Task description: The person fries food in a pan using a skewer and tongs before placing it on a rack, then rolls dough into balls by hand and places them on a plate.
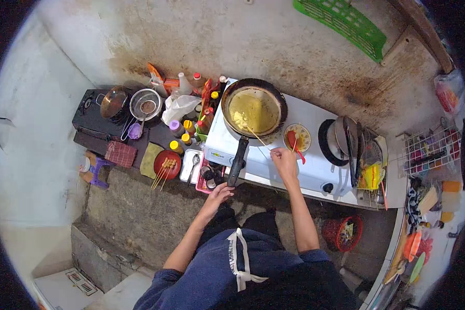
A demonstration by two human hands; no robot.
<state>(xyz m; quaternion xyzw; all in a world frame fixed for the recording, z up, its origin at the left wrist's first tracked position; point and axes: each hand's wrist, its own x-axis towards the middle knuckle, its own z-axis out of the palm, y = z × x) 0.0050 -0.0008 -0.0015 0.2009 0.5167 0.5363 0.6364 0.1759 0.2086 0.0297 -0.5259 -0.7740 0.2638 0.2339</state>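
Note:
A dark-rimmed frying pan sits on the left burner of the white gas stove, with yellowish oil in it. My left hand is closed at the end of the pan's black handle, its fingers partly hidden. Between the fingers of my right hand is a thin wooden skewer, slanting down into the pan. Its tip reaches a pale yellow clump of food at the pan's left side. Just above my right hand, a patterned plate holds reddish sauce and a red spoon.
Left of the stove, a red plate bears several skewers of food beside a white tray with a spoon. Bottles and jars crowd the counter. A lidded pan occupies the right burner. A red bin stands on the floor.

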